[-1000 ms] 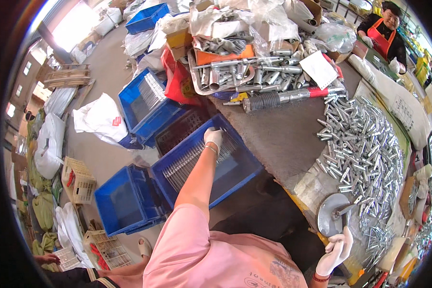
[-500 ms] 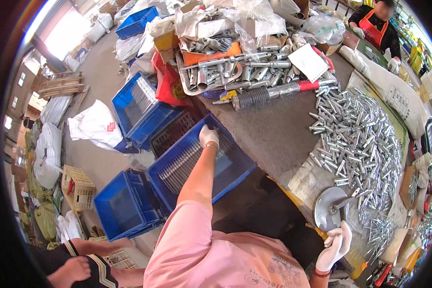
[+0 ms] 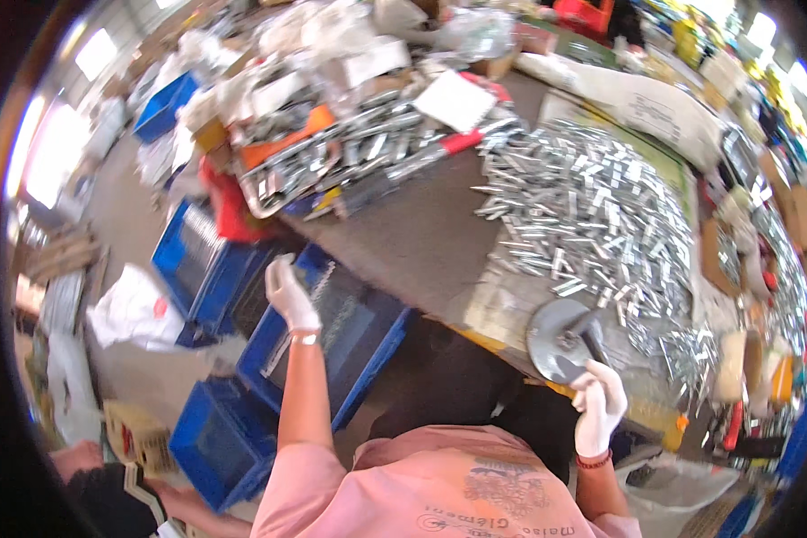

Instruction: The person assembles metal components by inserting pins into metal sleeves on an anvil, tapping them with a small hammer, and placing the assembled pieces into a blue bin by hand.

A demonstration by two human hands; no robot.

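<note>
In the head view, my left hand (image 3: 292,298) had lifted from the slim rods (image 3: 336,323) inside the blue crate (image 3: 374,369), its fingers loosely extended with nothing visible in them. My right hand (image 3: 599,405) curled beside the metal disc (image 3: 547,345), though blur hid whether it gripped anything; the bench (image 3: 426,238), heaped with silver pieces (image 3: 601,206), jutted beside the crate.
</note>
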